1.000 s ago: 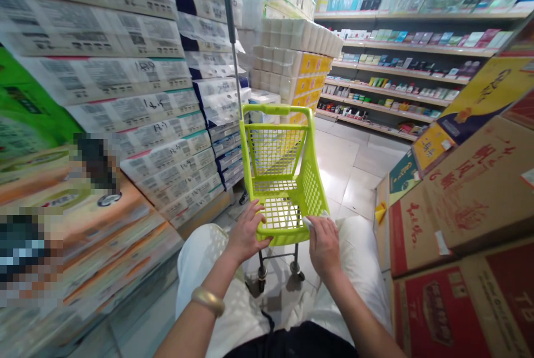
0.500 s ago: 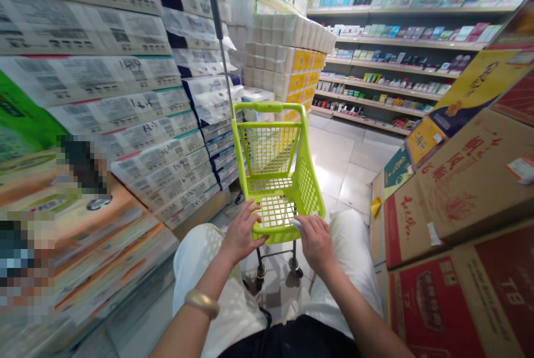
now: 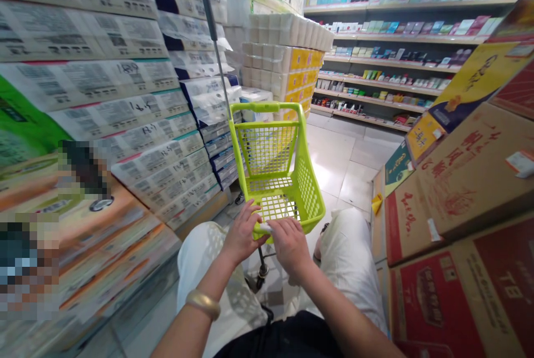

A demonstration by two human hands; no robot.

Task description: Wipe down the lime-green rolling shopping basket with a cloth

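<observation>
A lime-green shopping cart point(image 3: 311, 194) with grid walls stands between my knees, its basket holding nothing that I can see. My left hand point(image 3: 242, 234) grips the near rim at its left corner, thumb below and fingers over the edge. Close beside it, my right hand point(image 3: 290, 244) presses a small white wipe point(image 3: 265, 227) onto the middle of the same rim. Only the wipe's left end shows; the rest is under my fingers, so I cannot tell whether it is paper or cloth.
Stacked paper packs point(image 3: 133, 105) line the left side, with toilet roll packs point(image 3: 287, 58) behind the cart. Cardboard boxes point(image 3: 463, 180) rise close on my right. A metal pole point(image 3: 214, 41) stands at the cart's far left corner. Stocked shelves point(image 3: 384, 60) fill the back.
My right hand has slid left along the near rim with the white wipe, from the right part toward my left hand. My left hand keeps its grip on the cart.
</observation>
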